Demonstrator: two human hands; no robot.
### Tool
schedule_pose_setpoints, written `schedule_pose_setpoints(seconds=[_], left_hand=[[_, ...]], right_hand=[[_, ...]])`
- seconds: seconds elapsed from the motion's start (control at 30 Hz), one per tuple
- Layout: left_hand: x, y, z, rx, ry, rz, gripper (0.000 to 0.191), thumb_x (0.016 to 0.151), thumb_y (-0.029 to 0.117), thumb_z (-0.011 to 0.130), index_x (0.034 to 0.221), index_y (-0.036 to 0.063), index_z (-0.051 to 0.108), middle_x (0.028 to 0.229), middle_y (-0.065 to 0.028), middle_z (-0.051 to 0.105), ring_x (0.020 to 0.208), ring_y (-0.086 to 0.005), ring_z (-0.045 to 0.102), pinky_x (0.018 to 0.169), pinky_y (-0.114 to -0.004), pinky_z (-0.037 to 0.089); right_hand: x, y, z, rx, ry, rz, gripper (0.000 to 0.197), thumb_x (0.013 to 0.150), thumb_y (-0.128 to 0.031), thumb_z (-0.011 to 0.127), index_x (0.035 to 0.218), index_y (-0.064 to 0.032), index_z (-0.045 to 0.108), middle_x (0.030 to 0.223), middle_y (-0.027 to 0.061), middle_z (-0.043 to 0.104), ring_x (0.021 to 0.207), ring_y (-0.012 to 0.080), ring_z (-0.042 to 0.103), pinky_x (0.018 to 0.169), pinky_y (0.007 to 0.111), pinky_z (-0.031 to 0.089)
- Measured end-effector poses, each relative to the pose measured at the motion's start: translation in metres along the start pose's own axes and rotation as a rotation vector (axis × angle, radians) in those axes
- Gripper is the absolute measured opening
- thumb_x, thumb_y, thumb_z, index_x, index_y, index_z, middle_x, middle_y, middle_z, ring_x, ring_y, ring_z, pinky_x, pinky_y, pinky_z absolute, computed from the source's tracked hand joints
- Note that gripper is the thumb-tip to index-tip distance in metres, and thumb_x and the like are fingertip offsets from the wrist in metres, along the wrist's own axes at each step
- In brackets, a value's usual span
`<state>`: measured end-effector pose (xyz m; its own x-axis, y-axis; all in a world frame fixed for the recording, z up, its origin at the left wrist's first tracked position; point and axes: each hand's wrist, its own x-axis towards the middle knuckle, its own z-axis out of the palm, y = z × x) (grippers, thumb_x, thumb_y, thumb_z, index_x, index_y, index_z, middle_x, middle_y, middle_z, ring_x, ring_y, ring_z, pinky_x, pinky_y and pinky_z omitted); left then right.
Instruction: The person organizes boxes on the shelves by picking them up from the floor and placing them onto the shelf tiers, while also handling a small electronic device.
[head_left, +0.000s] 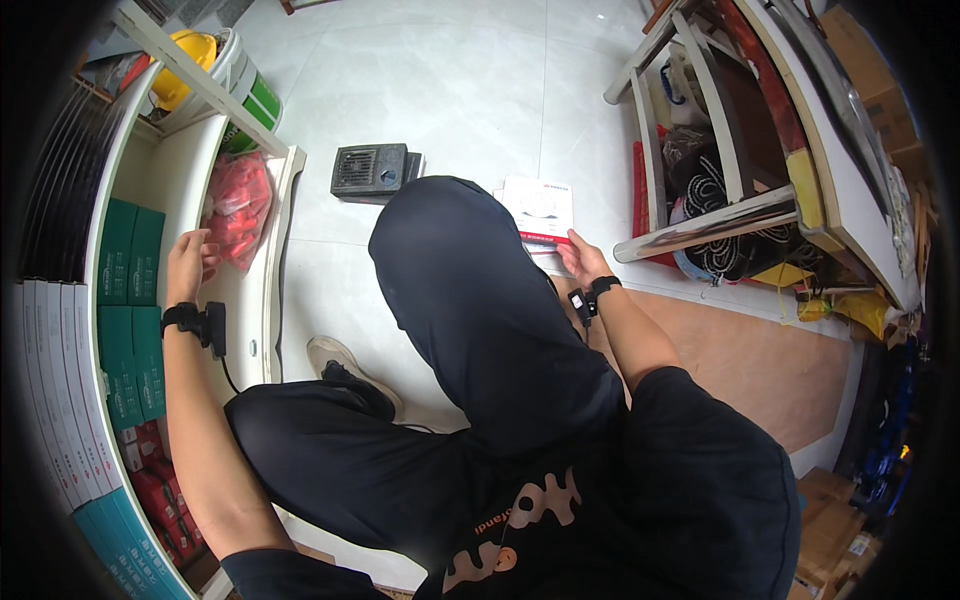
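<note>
My right hand (585, 259) grips the near right corner of a flat white box (538, 206) with a red edge. The box bears a picture of a round item and some writing. More flat boxes or papers show beneath its edges, mostly hidden. Over the lower shelf, my left hand (193, 264) has its fingers loosely bent, with nothing visible in them. Close to its fingertips is a clear plastic bag (238, 210) of red items. Behind that hand stand green boxes (131, 251) in the shelf unit. Both wrists wear black straps with small devices.
A dark heater-like box (369, 171) with a vent and a knob rests on the tiled floor. A white-legged table (709, 219) at right has ropes and bags under it. Left are white shelving (259, 330) and a bucket (255, 97) with a yellow helmet (187, 64).
</note>
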<state>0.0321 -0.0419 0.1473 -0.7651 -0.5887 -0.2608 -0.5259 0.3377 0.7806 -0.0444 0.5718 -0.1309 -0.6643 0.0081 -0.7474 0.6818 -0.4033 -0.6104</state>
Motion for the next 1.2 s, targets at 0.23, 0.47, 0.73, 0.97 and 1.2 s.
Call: schedule_pose_setpoints(seconds=[0.23,0.47,0.73,0.97,1.2], left_hand=[[0.000,-0.001,0.000,-0.038,0.026,0.000,0.024,0.093,0.028,0.048,0.105,0.0112,0.061,0.075,0.0027,0.060,0.061,-0.0066,0.056,0.055,-0.023,0.040],[0.016,-0.015,-0.001,-0.030,-0.007,0.056,0.022,0.091,0.028,0.052,0.099,0.0096,0.062,0.072,0.0023,0.057,0.057,-0.0084,0.055,0.050,-0.024,0.040],[0.016,-0.012,0.003,-0.036,0.026,0.118,0.029,0.093,0.030,0.055,0.110,0.0066,0.057,0.076,-0.0025,0.057,0.055,-0.0092,0.052,0.047,-0.024,0.039],[-0.022,0.051,0.033,-0.361,-0.015,0.115,0.063,0.089,0.041,0.060,0.139,0.0129,0.035,0.093,-0.0133,0.063,0.064,-0.0146,0.060,0.058,-0.028,0.048],[-0.022,0.043,0.017,-0.473,-0.091,0.126,0.056,0.089,0.035,0.064,0.135,0.0109,0.045,0.107,-0.0112,0.062,0.070,-0.0170,0.064,0.056,-0.028,0.051]], right_hand=[[0.014,-0.074,0.038,-0.129,-0.126,-0.146,0.027,0.089,-0.025,0.064,0.099,0.0000,0.061,0.084,0.0086,0.067,0.064,0.0085,0.063,0.046,0.016,0.045],[0.001,-0.182,0.176,-0.200,-0.347,-0.290,0.024,0.088,-0.024,0.066,0.098,-0.0023,0.063,0.084,0.0071,0.067,0.072,0.0117,0.065,0.053,0.017,0.048],[-0.108,-0.218,0.392,-0.537,-0.442,-0.274,0.020,0.086,-0.028,0.065,0.088,-0.0085,0.064,0.075,0.0030,0.070,0.062,0.0077,0.067,0.045,0.016,0.048],[-0.148,-0.164,0.472,-0.685,-0.642,-0.178,0.024,0.085,-0.031,0.065,0.090,-0.0072,0.063,0.074,0.0029,0.069,0.058,0.0070,0.066,0.043,0.016,0.047],[-0.163,-0.125,0.491,-0.710,-0.776,-0.099,0.026,0.083,-0.027,0.070,0.092,-0.0050,0.061,0.081,0.0048,0.068,0.071,0.0081,0.067,0.055,0.017,0.049]])
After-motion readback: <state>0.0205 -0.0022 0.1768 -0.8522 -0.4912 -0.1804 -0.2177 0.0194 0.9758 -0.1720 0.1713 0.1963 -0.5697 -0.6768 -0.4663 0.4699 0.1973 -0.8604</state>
